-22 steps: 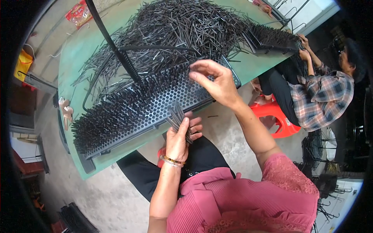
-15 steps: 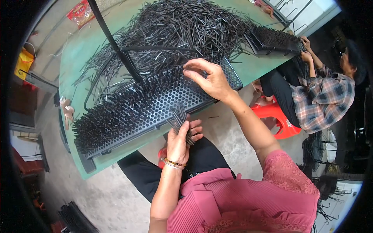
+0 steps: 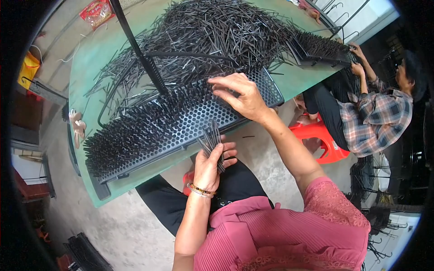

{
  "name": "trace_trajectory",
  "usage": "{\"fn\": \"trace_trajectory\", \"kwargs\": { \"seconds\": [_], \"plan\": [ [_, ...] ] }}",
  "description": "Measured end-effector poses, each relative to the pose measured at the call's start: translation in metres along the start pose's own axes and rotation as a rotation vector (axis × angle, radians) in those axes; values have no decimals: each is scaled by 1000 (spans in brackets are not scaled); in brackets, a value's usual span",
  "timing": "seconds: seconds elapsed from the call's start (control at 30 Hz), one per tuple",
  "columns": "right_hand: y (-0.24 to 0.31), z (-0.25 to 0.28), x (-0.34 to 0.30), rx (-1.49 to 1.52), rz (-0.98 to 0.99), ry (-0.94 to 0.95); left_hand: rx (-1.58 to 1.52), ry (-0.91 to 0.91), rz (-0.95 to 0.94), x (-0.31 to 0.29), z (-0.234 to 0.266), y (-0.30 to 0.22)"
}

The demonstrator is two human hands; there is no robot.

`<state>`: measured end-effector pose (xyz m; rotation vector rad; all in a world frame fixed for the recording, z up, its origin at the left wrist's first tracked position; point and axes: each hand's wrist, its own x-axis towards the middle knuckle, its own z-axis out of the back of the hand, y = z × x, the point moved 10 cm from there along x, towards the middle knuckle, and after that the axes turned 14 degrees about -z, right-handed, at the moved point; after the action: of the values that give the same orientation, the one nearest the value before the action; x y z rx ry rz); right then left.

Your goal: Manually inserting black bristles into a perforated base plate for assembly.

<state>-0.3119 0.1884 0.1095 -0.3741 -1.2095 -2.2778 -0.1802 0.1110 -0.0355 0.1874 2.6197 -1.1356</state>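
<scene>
My left hand point(image 3: 209, 168) is closed around a loose bunch of thin dark sticks point(image 3: 210, 137), held in front of the panel's near edge. Before me a long black panel full of round holes point(image 3: 199, 116) lies slanted on the table. Dense rows of upright dark sticks point(image 3: 131, 135) fill its left part and its far side. Over the right part of the panel, my right hand point(image 3: 242, 95) has its thumb and forefinger brought together beside the last sticks. What is between those fingertips, if anything, is too small to tell.
A big heap of loose dark sticks point(image 3: 217, 34) covers the far part of the green table point(image 3: 289, 83). A black rod point(image 3: 140, 54) rises behind the panel. At right, a co-worker in a plaid shirt point(image 3: 375, 117) works on another stick-filled panel point(image 3: 323, 47), near a red stool point(image 3: 325, 142).
My right hand has shifted slightly left and down, staying at the edge of the stick rows. The sticks in my left hand have fanned apart a little.
</scene>
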Motion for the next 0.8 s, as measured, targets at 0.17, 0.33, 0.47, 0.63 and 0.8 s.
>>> {"fn": "trace_trajectory", "kwargs": {
  "seconds": [0.17, 0.33, 0.47, 0.63, 0.8],
  "plan": [
    [7, -4, -7, -106, 104, -44, 7, 4, 1, -1, 1, 0],
    [6, -2, -6, -148, 77, -120, 15, 22, 17, -1, -2, 1],
    [24, -11, -9, -184, 207, -36, 13, 7, 5, 0, 1, 0],
    [31, 8, -14, -132, 116, -153, 11, -5, -67, -2, 0, -8],
    [-1, -36, -45, 303, -564, 382, 5, 33, -145, -4, -2, -21]
  ]
}}
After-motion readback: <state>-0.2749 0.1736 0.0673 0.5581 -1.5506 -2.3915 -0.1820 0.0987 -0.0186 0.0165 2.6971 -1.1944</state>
